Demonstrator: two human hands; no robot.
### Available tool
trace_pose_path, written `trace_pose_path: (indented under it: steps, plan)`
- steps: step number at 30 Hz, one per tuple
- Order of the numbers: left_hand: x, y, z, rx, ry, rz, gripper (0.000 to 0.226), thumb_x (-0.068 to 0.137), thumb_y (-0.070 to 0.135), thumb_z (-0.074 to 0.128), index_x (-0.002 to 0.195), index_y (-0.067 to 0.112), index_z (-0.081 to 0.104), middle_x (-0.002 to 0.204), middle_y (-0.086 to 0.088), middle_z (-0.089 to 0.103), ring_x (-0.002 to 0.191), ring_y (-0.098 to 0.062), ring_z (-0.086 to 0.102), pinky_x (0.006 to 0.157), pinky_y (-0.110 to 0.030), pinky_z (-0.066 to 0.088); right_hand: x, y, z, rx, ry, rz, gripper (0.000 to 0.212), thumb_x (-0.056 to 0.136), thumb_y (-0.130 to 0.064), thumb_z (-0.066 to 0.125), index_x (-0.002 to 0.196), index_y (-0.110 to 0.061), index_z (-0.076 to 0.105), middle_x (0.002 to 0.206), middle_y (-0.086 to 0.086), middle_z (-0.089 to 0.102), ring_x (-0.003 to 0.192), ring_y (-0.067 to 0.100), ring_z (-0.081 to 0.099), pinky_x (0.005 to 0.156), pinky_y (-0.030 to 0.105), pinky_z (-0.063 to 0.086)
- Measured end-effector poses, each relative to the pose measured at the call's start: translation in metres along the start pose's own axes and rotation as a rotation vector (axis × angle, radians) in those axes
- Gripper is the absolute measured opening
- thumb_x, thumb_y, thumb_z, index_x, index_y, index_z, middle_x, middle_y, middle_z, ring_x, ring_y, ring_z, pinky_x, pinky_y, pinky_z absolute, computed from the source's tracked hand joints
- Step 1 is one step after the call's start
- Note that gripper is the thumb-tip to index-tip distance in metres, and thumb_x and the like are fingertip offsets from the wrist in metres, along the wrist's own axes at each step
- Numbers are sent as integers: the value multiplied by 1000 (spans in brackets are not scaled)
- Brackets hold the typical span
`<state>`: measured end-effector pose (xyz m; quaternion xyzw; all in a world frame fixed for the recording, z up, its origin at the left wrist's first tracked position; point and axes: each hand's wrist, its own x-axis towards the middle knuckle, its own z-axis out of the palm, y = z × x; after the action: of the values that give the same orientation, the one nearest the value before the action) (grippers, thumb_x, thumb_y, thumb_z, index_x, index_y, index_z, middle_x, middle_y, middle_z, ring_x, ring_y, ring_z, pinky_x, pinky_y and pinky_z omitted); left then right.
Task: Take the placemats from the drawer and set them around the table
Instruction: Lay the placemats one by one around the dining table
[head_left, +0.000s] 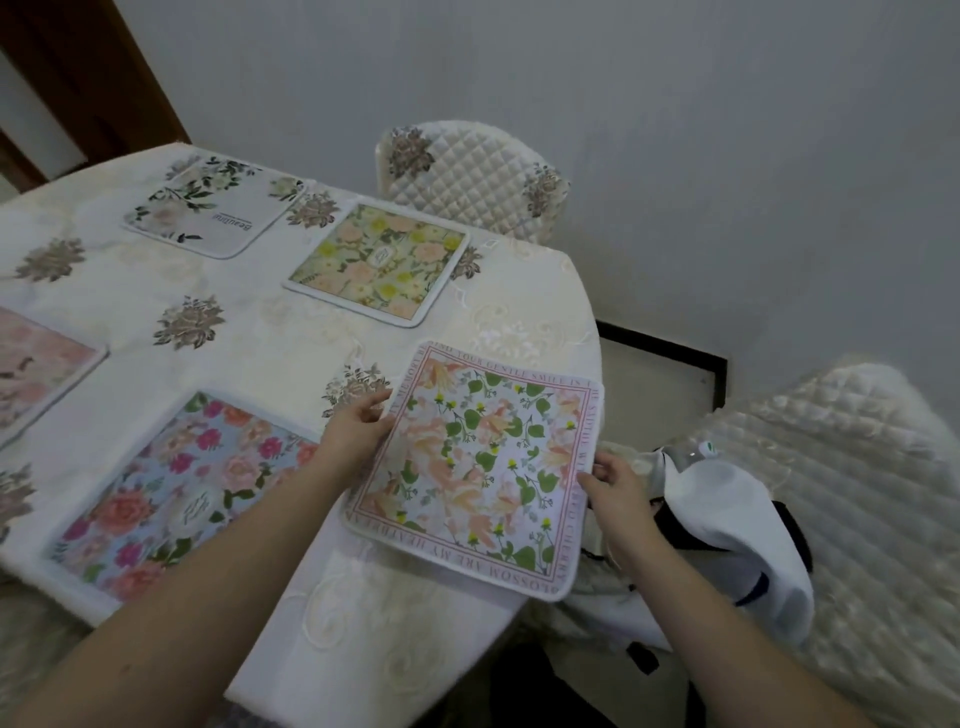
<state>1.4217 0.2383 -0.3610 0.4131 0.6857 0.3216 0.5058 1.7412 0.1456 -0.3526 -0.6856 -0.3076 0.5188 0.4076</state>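
Note:
A square placemat with peach flowers, green leaves and a lettered pink border (478, 467) lies near the table's right end, its near corner hanging over the edge. My left hand (358, 431) grips its left edge and my right hand (615, 483) pinches its right edge. Several other floral placemats lie flat on the table (249, 332): a blue one with pink roses (182, 493) near me, a yellow-green one (379, 262) at the far side, a white one marked "Beautiful" (208, 213) further left, and a pink one (36, 364) cut off at the left edge.
The table wears a cream cloth with embroidered flower patches. A quilted chair (467, 171) stands at the far side against the grey wall. Another quilted chair (857, 493) at the right holds white fabric and a bag (727, 530), close to my right hand.

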Motion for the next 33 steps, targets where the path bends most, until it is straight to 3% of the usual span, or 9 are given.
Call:
trace_pose_path:
  steps: [3,6,9,14,17,21,23,26,33]
  plan:
    - [24,10,6,31,23,-13,37,92,17,69,128,21,64,104,-4,70,88,-25,72,74,-41,61,33,-3,-1,-3,-20,42,20,95,-8,61,115,-8,60,101,8,72,78,14,73,58,23,55]
    - [46,15,7,86,18,-30,35,89,23,72,123,20,66,114,-8,69,97,-26,70,84,-44,60,60,-6,-5,-48,-59,78,20,94,-9,62,114,-8,62,101,8,73,84,18,73,63,26,56]
    - [63,16,8,132,50,-36,31,89,21,72,119,15,67,110,-8,71,94,-24,71,85,-44,59,80,-10,-5,-84,-77,77,19,93,-10,64,113,-9,62,99,6,73,86,18,72,69,29,55]
    - [76,23,11,233,106,-28,21,94,17,66,115,17,65,100,-2,69,83,-15,67,64,-24,52,103,-12,-2,-143,-86,72,18,91,-8,66,109,-9,66,96,5,73,87,18,71,70,28,53]
    - [84,20,11,281,128,-38,23,93,22,65,117,21,67,100,-1,70,88,-20,68,76,-33,56,110,-3,-1,-160,-125,112,19,89,-7,68,108,-6,68,93,7,75,86,22,73,73,34,59]
    - [87,13,11,331,134,-27,25,93,23,67,117,24,67,104,-1,67,93,-20,65,83,-34,53,113,6,1,-211,-127,128,20,86,-9,72,106,-8,68,95,6,74,87,20,72,73,32,57]
    - [87,8,10,341,149,-19,25,91,21,68,116,22,68,104,-1,67,96,-21,65,88,-34,52,114,5,1,-248,-114,114,16,85,-9,73,101,-11,68,93,6,74,87,20,71,77,37,57]
    - [88,4,11,337,166,-10,25,91,16,68,116,19,69,104,-4,68,94,-20,64,83,-28,47,114,3,1,-330,-103,74,17,84,-9,74,98,-15,67,88,2,73,86,19,70,83,43,56]
    - [88,1,14,326,195,11,25,92,12,67,116,13,69,102,-4,66,92,-19,62,85,-26,45,109,5,-4,-436,-81,19,22,83,-13,74,104,-15,69,83,-3,73,83,13,69,80,36,56]
